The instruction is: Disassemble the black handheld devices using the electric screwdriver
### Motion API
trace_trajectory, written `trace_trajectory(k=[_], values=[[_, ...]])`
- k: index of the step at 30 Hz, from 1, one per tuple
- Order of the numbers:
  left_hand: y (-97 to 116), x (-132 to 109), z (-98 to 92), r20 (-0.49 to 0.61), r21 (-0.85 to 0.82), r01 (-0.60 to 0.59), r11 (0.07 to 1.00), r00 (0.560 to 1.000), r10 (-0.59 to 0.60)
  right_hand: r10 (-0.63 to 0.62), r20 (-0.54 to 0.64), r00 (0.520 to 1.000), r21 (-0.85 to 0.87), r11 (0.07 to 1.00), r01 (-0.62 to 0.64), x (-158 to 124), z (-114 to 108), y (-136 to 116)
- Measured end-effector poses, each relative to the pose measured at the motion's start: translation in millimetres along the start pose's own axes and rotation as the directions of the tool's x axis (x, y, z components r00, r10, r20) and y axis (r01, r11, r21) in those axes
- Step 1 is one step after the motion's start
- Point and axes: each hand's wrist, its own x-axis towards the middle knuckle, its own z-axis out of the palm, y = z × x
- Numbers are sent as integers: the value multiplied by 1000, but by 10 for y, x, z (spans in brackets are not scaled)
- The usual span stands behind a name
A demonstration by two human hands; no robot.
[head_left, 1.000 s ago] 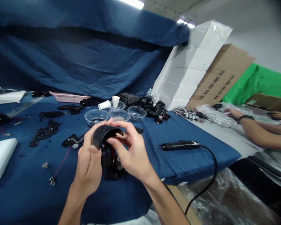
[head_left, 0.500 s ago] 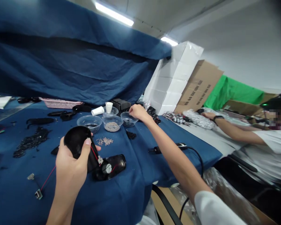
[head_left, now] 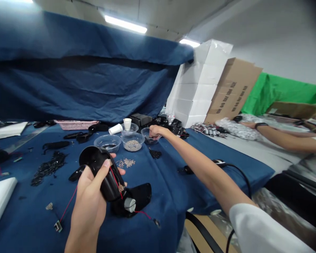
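The right hand [head_left: 155, 131] has left the work and now reaches across the table to a clear plastic bowl [head_left: 149, 136] of small dark parts; its fingers are bunched at the rim, and whether they pinch anything cannot be told. The left hand [head_left: 89, 202] grips a black plastic housing [head_left: 105, 175], fingers curled beneath and thumb pressed on its side, holding it tilted above the table. A red wire [head_left: 116, 183] runs along the housing. A second black part [head_left: 138, 199], carrying a small metal cylinder [head_left: 130, 205], lies just below it.

Surface: a blue cloth [head_left: 31, 214] covers the table, with a bowl of grey beads [head_left: 133, 142], loose beads [head_left: 125, 162] and a heap of black pieces [head_left: 48, 168]. Room: white boxes [head_left: 197, 84] are stacked behind; a co-worker's forearm [head_left: 287, 140] lies at right.
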Motion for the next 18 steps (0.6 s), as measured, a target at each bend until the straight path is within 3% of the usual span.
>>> trace_trajectory(k=[5,8,12,14,16,18], values=[[-6,21,-21,6,7,19,1000,1000,-20,-144,-172,975,239,954,183,-339,-148,-21],[4,-1,1,54,25,25,999,998,-26,-276,-348,896,386,829,405,-877,-26,-18],[-6,-61,57,121,0,59,998,991,-59,-378,-549,745,519,545,659,-1845,406,-71],[-34,-74,62,153,-3,82,997,985,-81,-314,-679,663,622,234,747,-2218,668,-146],[-75,-57,44,169,7,89,996,982,-89,-223,-721,656,660,68,748,-2432,885,-226],[-118,-17,18,183,25,87,996,979,-90,-163,-741,651,660,0,751,-2504,1021,-281]])
